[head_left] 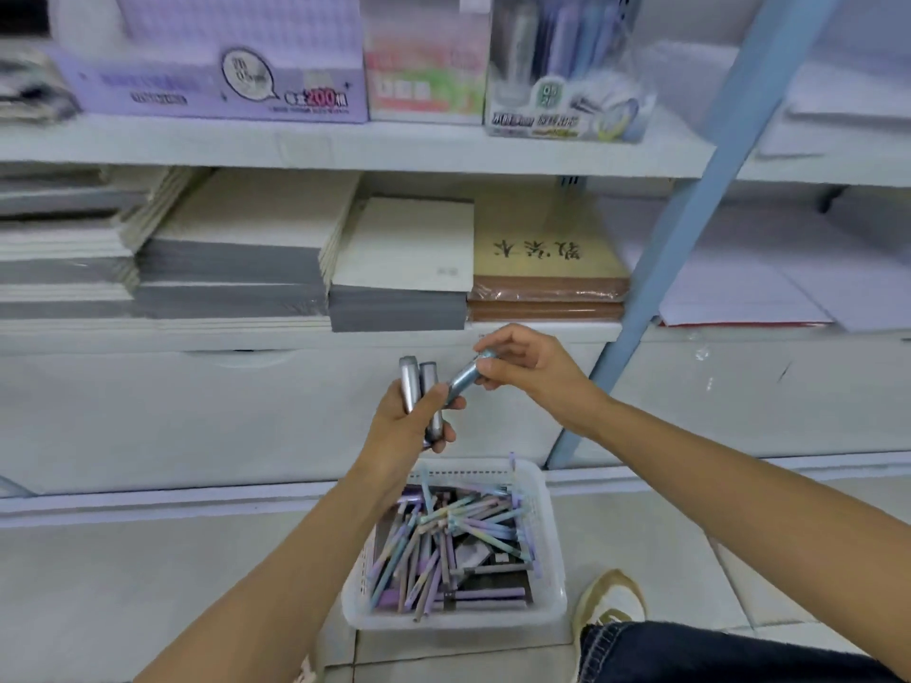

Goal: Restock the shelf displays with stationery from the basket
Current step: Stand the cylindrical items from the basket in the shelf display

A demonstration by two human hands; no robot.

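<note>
A white plastic basket stands on the floor, filled with several pastel pens. Above it my left hand grips two silver-grey pens upright. My right hand pinches a third bluish pen by its upper end, its lower end touching my left fingers. On the upper shelf stands a clear pen display box with upright pens in it.
A purple box and a pink-green box sit on the upper shelf. Stacks of notebooks and a yellow-brown book stack fill the lower shelf. A blue upright runs beside them. My shoe is right of the basket.
</note>
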